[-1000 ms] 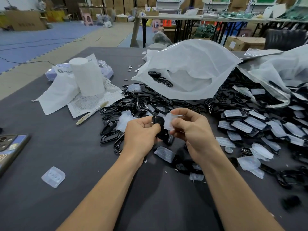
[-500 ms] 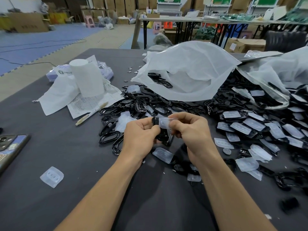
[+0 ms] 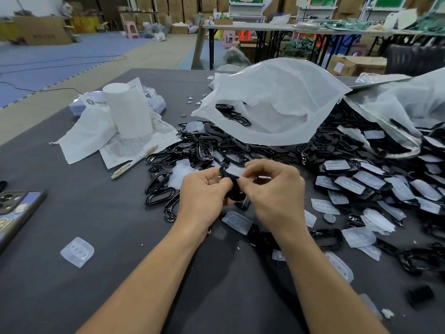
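Left hand (image 3: pixel 204 196) grips a black frame (image 3: pixel 233 191) at picture centre, over the grey table (image 3: pixel 96 285). Right hand (image 3: pixel 274 196) pinches a translucent pad (image 3: pixel 234 171) against the frame's top edge. Loose frames (image 3: pixel 161 189) lie at 10 o'clock, a white bag (image 3: pixel 277 104) at 12, and padded frames (image 3: pixel 361 182) at 3.

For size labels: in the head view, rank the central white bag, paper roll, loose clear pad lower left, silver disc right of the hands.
1. central white bag
2. paper roll
3. loose clear pad, nearest camera, so flattered
4. silver disc
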Available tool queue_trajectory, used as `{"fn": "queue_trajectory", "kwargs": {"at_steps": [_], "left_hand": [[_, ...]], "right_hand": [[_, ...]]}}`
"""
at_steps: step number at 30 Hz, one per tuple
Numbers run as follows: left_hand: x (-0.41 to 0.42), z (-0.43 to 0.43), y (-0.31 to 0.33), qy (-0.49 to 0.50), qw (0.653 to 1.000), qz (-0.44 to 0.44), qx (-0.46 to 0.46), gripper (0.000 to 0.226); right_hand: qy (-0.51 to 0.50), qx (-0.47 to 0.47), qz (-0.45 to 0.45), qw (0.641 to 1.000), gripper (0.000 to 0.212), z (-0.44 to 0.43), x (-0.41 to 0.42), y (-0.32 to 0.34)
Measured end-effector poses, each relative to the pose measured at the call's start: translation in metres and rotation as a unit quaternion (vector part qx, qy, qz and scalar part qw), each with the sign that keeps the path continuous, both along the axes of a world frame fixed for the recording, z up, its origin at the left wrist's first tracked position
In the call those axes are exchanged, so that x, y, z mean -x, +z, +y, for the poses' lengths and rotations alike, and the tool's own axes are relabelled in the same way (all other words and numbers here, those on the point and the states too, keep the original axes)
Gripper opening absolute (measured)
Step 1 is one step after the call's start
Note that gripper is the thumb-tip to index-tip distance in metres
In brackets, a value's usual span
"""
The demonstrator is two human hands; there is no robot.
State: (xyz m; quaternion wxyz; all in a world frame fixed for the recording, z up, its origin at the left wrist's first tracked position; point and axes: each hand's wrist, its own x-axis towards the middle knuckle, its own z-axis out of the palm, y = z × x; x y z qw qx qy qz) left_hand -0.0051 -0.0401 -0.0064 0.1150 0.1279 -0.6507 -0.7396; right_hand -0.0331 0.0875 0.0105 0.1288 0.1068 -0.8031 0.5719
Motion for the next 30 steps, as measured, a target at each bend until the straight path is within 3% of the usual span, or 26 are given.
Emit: {"fn": "queue_trajectory", "kwargs": {"at_steps": [3,6,11,14,18,20,24,27,30], "left_hand": [[-0.001,-0.001,0.0,0.009,1.0,0.002,0.008,0.031],[-0.001,-0.003,0.001,0.018,1.0,0.006,-0.001,0.031],[-0.002,0.001,0.004,-0.009,0.999,0.028,-0.021,0.029],[0.0,0.001,0.004,-0.03,0.998,0.044,-0.027,0.029],[0.001,0.003,0.003,-0.031,0.999,0.035,-0.027,0.028],[0.002,0.005,0.0,-0.013,0.999,0.019,-0.024,0.032],[0.003,0.002,-0.003,0.007,1.0,0.009,-0.012,0.033],[0.003,0.002,-0.003,-0.026,0.999,0.014,-0.028,0.017],[0.003,0.003,-0.004,-0.05,0.998,0.016,-0.029,0.013]], "right_hand": [[0.028,-0.036,0.012,0.999,0.017,-0.003,-0.003,-0.003],[0.061,0.002,-0.021,0.998,0.015,-0.002,-0.001,-0.001],[-0.006,0.032,-0.059,0.998,0.016,-0.004,0.002,-0.004],[-0.001,0.044,-0.07,0.997,0.039,-0.001,0.004,-0.004],[-0.02,0.016,-0.057,0.998,0.019,0.005,0.008,0.0],[-0.021,0.078,-0.087,0.993,0.02,0.007,0.011,0.001],[0.07,0.229,-0.182,0.954,0.025,0.007,0.011,0.006],[0.091,0.173,-0.21,0.958,0.024,0.004,0.009,0.004],[0.023,-0.001,-0.148,0.989,0.013,0.003,0.008,-0.001]]}}
